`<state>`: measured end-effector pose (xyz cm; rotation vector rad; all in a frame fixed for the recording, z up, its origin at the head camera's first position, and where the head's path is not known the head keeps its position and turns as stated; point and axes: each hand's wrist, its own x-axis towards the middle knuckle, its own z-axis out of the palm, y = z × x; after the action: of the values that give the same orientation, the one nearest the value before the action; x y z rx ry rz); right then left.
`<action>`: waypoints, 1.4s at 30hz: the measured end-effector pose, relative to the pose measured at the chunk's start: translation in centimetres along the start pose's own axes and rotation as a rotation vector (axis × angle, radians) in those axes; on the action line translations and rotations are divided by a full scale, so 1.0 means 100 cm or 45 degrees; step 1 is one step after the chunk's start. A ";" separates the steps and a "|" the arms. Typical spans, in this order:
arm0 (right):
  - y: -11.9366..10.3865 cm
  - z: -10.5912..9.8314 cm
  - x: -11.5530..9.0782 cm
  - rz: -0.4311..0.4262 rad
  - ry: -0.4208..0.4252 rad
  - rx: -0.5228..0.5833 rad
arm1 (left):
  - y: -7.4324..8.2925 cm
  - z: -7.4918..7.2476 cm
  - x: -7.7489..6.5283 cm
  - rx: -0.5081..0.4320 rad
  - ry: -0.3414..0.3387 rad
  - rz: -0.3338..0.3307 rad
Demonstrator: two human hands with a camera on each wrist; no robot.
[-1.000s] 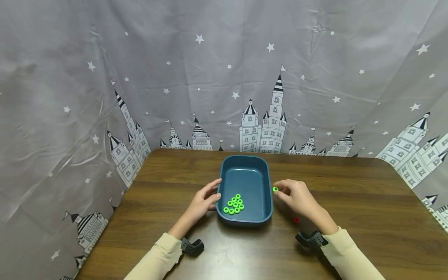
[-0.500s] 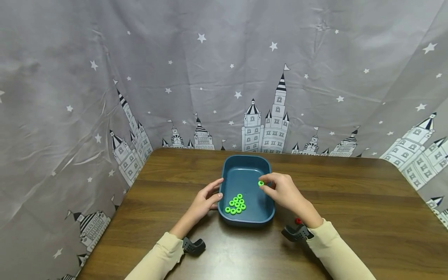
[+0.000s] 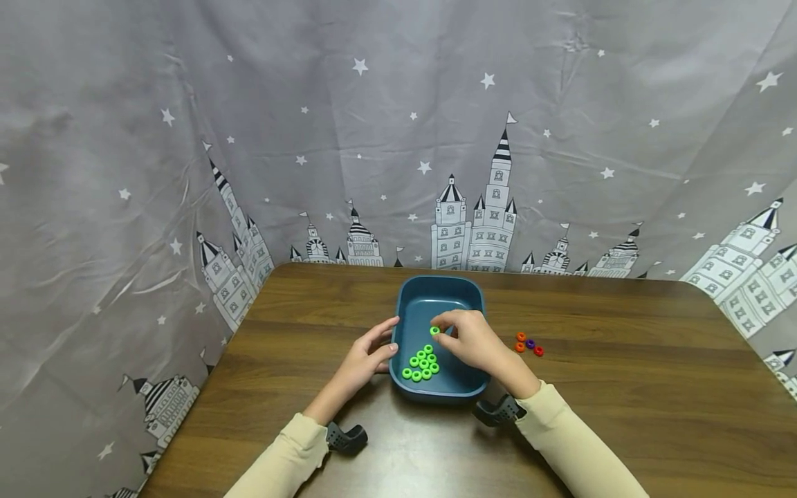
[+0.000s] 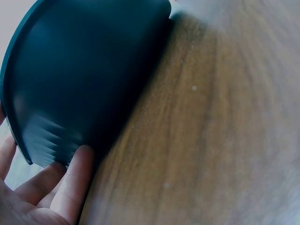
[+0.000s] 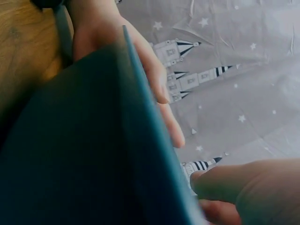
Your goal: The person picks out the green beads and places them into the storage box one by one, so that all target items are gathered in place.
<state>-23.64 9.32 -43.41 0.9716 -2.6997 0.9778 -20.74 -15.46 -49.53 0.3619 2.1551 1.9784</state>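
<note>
Green plastic ring [image 3: 434, 330]: I'm pinching it in my right hand [image 3: 468, 341] over the blue tray [image 3: 439, 286], mid-surface toward the far edge. It's probably light, stiff and slick, so I'm gripping across the rim. My left hand [image 3: 364, 358] is resting relaxed against the tray's left wall.

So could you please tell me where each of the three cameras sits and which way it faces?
Head: worn on the head, facing forward and down at the table and tray; both hands and sleeves show, the right hand pinching a green ring.
Left wrist: on the left wrist, facing the tray's outer wall; left hand fingers touch it.
Right wrist: on the right wrist, facing across the tray toward the curtain; right fingertips show.
Shared: both wrist views show the tray and the left hand.
</note>
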 end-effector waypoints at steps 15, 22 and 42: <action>-0.002 0.015 0.006 0.005 -0.064 0.013 | 0.000 0.000 0.000 0.009 -0.001 -0.003; 0.001 0.017 0.005 0.031 -0.079 0.001 | 0.000 0.000 0.000 -0.005 -0.007 0.003; -0.001 0.021 0.004 0.130 -0.171 -0.186 | 0.001 0.001 -0.001 -0.002 0.003 0.006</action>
<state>-23.63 7.77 -44.88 0.9110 -2.9087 0.7420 -20.60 -15.37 -49.47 0.3647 2.1562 1.9838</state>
